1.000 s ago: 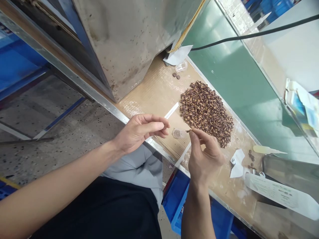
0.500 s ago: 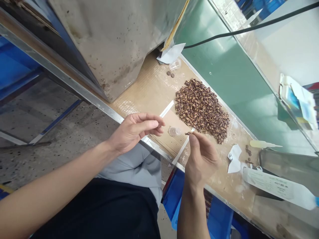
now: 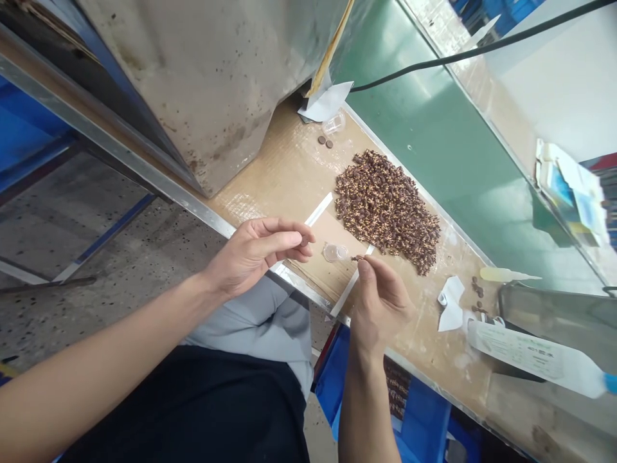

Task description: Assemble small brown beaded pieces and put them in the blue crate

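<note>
My left hand (image 3: 263, 254) is closed in a pinch on a small brown disc (image 3: 304, 240), seen partly between thumb and fingers. Thumb and fingers of my right hand (image 3: 380, 302) are pinched on a small brown part with brass-coloured pins (image 3: 355, 258). Between the two hands, on the cardboard, is a small clear plastic cup (image 3: 336, 252). Beyond my right hand lies a large heap of similar brown parts with brass-coloured pins (image 3: 388, 212).
Two brown discs (image 3: 325, 142) lie near another clear cup (image 3: 334, 122). To the right are a crumpled white paper (image 3: 451, 303), a yellowish nozzle (image 3: 508, 275) and a white bottle (image 3: 535, 355). A large metal housing (image 3: 193, 77) stands at left; a black cable (image 3: 434, 63) crosses above.
My right hand has moved slightly left, bringing the pinned part closer to the cup and my left hand. The brown disc in my left hand shows more clearly. The whole view has shifted a little.
</note>
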### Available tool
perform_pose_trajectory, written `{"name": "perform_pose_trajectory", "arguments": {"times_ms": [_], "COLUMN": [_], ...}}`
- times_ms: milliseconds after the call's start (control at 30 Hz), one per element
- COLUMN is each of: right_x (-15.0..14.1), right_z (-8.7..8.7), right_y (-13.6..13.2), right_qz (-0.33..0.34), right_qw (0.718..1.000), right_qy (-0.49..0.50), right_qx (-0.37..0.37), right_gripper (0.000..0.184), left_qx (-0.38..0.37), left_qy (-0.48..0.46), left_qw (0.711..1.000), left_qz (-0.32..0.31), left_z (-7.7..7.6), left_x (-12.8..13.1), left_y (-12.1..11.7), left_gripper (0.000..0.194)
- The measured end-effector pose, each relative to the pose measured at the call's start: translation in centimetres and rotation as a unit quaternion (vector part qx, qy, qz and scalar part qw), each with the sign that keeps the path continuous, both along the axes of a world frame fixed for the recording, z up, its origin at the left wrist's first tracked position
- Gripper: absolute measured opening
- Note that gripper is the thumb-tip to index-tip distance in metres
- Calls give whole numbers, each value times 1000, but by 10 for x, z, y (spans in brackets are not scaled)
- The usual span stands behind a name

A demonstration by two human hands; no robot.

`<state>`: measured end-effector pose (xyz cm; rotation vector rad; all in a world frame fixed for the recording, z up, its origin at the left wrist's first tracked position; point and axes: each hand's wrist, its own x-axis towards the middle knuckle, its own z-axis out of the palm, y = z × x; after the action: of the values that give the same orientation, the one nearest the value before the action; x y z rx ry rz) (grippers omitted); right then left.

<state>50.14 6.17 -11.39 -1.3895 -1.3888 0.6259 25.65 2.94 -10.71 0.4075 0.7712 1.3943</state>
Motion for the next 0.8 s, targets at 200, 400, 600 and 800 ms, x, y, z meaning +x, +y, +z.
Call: {"name": "perform_pose_trajectory", "arguments": {"times_ms": [200,400,600,800], "right_x": [-9,-19,-21,-16], "right_z": [3,27,67,39], "right_y": [-2,-3,11,4], "right_qz": [-26,-38,-69,26], "right_qw": [999,993,964,989], "right_qy": [34,46,43,-37], "right_qx": [34,102,254,144], "right_gripper": [22,13,14,7], "left_qx": [-7,-5,-16,-11], "left_qy": [4,13,7,5], "left_qw": [1000,1000,1000,1000], "left_qz": [4,-2,2,-1], "left_z": [1,1,3,1], "left_x": [0,-1,0,-1], "left_y": [0,0,0,-1], "left_gripper": [11,12,13,16]}}
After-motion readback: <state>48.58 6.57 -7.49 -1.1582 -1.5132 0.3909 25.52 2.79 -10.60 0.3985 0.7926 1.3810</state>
